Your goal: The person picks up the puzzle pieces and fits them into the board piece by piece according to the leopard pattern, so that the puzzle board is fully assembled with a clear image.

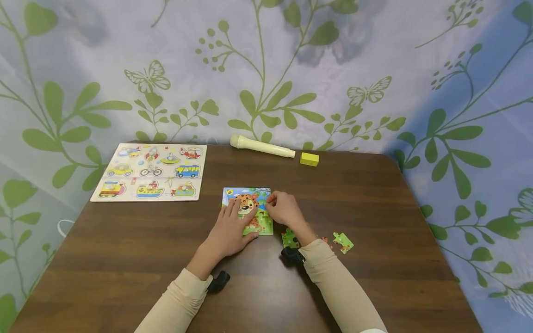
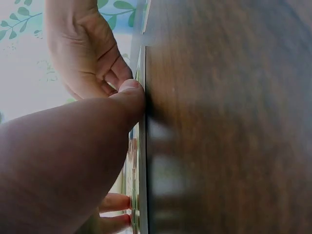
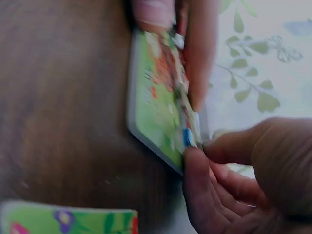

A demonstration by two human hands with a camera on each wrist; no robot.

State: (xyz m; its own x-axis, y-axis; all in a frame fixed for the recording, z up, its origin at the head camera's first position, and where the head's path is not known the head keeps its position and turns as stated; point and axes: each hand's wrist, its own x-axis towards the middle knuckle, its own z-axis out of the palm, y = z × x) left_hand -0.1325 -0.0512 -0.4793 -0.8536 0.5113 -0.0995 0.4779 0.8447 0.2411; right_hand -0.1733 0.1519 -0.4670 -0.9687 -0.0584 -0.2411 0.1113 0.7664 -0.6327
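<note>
A small jigsaw board (image 1: 266, 227) with a spotted cartoon animal on blue and green lies flat at mid-table. Across its left and lower part rests my left hand (image 1: 233, 229), fingers spread over the picture and thumb by the front edge. My right hand (image 1: 285, 210) is at the board's right side, where thumb and forefinger pinch a jigsaw piece (image 3: 187, 137) showing a bit of blue. Most of that piece is hidden by the fingers. Near the right wrist lie a green loose piece (image 1: 288, 238) and another green piece (image 1: 343, 242), with a reddish one between them.
A wooden vehicle peg puzzle (image 1: 166, 177) lies at the back left of the brown table (image 1: 358, 194). Along the back edge are a cream microphone-shaped stick (image 1: 264, 146) and a yellow block (image 1: 309, 159). A leaf-patterned cloth (image 1: 258, 69) hangs behind the table.
</note>
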